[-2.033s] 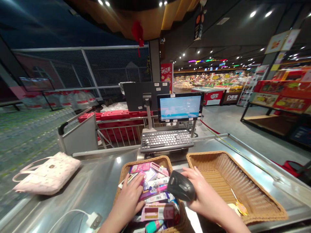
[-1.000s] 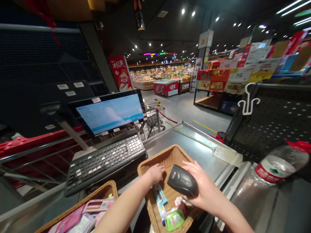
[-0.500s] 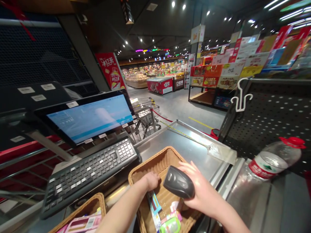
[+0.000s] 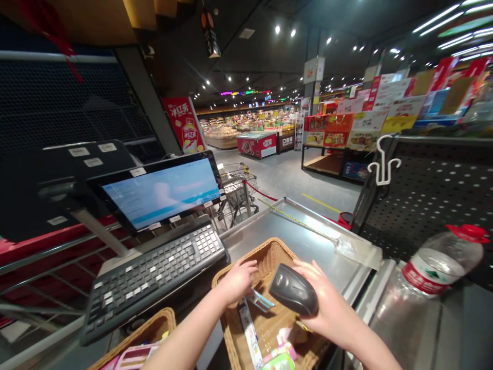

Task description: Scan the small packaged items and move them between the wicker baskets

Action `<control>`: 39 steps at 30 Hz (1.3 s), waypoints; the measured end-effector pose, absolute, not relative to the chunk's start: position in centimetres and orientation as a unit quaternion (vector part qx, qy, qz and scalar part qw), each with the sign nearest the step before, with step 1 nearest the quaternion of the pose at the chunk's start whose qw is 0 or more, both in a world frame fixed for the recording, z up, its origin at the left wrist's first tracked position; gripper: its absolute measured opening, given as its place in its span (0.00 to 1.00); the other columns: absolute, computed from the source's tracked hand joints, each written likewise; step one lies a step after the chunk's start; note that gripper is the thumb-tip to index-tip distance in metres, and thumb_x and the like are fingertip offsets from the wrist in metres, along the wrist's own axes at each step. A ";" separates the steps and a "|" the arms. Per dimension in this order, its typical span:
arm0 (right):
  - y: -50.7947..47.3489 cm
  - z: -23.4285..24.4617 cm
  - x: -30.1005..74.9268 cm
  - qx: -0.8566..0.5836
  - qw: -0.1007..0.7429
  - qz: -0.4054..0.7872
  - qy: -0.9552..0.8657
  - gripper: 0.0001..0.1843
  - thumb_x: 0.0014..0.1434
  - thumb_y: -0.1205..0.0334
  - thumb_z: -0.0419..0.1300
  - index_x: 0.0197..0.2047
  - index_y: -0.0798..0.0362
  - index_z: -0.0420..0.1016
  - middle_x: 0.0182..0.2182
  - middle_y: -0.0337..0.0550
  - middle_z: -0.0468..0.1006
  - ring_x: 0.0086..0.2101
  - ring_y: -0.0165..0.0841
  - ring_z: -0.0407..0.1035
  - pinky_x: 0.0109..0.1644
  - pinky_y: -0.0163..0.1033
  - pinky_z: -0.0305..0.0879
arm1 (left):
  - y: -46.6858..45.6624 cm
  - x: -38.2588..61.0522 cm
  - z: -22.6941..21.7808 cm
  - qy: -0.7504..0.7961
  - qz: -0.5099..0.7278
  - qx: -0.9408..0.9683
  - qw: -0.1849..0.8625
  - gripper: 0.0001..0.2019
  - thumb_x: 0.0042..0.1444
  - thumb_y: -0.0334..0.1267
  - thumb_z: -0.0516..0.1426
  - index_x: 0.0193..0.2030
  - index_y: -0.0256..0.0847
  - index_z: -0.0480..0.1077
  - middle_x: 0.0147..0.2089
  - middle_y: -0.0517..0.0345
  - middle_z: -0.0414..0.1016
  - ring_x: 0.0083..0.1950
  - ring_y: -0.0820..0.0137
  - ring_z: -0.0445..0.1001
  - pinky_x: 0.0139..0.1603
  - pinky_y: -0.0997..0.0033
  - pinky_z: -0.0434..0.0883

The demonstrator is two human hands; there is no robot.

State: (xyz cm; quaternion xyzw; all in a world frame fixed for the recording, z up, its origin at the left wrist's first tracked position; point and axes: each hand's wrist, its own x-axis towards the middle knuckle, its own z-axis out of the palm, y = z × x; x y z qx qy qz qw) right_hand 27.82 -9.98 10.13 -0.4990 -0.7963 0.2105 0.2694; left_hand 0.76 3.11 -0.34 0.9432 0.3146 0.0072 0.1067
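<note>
My right hand (image 4: 325, 303) is wrapped round a black handheld barcode scanner (image 4: 293, 289), holding it over a brown woven basket (image 4: 275, 249). My left hand (image 4: 238, 280) reaches over the basket's left side, its fingers closed on a small flat package with blue edges (image 4: 263, 300). That package is tilted, and its upper end is hidden by the fingers. Below it in the basket lies a long, narrow white package (image 4: 250, 334). A bright green item (image 4: 280, 362) and a pink and white item (image 4: 285, 343) sit near the basket's front.
A keyboard (image 4: 154, 280) and a monitor (image 4: 165, 192) stand to the left. Another woven basket (image 4: 169, 319) with pink packages (image 4: 134, 355) is at lower left. The metal counter (image 4: 283, 218) extends beyond; a large red-capped bottle (image 4: 435, 272) is at right, near a black perforated panel (image 4: 442, 190).
My left hand has risen a little, and the blue-edged package has come up from the basket floor and tilted. My right hand still holds the scanner. The camera view has shifted slightly.
</note>
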 end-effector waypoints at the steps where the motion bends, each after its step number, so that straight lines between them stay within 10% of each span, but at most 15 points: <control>1: -10.0 10.2 27.6 -0.498 0.267 0.206 -0.799 0.29 0.47 0.65 0.61 0.55 0.49 0.71 0.56 0.51 0.73 0.63 0.52 0.58 0.69 0.70 0.39 | 2.6 0.3 0.6 0.325 0.013 0.940 0.101 0.03 0.53 0.34 0.60 0.33 0.42 0.77 0.58 0.53 0.76 0.68 0.57 0.62 0.70 0.47 0.53; 16: -11.8 11.5 21.5 -0.457 0.308 0.121 -0.826 0.37 0.39 0.72 0.56 0.56 0.50 0.71 0.57 0.50 0.72 0.64 0.55 0.56 0.70 0.69 0.41 | -5.8 -8.9 13.5 0.518 0.153 0.841 -0.033 0.06 0.56 0.31 0.57 0.30 0.42 0.73 0.62 0.53 0.72 0.72 0.52 0.55 0.69 0.30 0.41; 39: -17.0 15.0 8.2 -0.299 0.208 0.190 -0.912 0.35 0.38 0.71 0.57 0.53 0.44 0.75 0.56 0.47 0.73 0.65 0.56 0.54 0.68 0.72 0.37 | -19.2 -22.3 15.8 0.694 0.185 0.691 -0.084 0.09 0.58 0.33 0.53 0.30 0.43 0.72 0.66 0.53 0.67 0.73 0.51 0.51 0.66 0.25 0.44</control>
